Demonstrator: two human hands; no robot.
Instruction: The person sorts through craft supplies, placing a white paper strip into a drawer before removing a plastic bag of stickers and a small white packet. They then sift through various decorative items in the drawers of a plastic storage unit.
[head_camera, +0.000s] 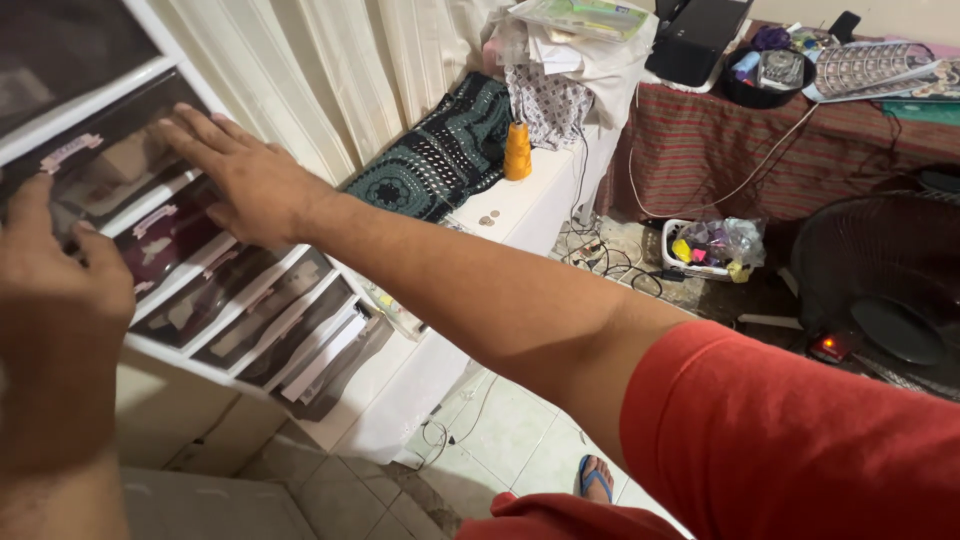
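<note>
Head cam, looking down: a person in a red sleeve (790, 440) reaches w/ both hands to a white drawer unit (150, 60) at far left. The right hand (245, 180) lies flat, fingers spread and fully extended, palm pressed on the dark smoked front of an upper drawer (110, 165); it grips nothing. The left hand (55, 300), near the lens at the left edge, is loosely open w/ fingers raised toward the same drawer front, fingertips at or just short of it; can't tell if they touch, and nothing shows in its grasp.

Below that drawer, more dark-fronted drawers (250, 300) step down to the right, each w/ a pale label. Behind the unit hangs a cream curtain (330, 70). To the right of the forearm, a low white cabinet (530, 205) carries a black-and-teal patterned cloth (440, 150) and an orange thread cone (517, 152) standing upright beside it. Far right: a table under a red striped cloth (720, 150), a black printer (695, 35) on top, a small white basket (710, 250) of oddments on the floor amid cables, and a black fan (880, 280). Near bottom, a foot in a blue sandal (595, 478) on pale tile.
</note>
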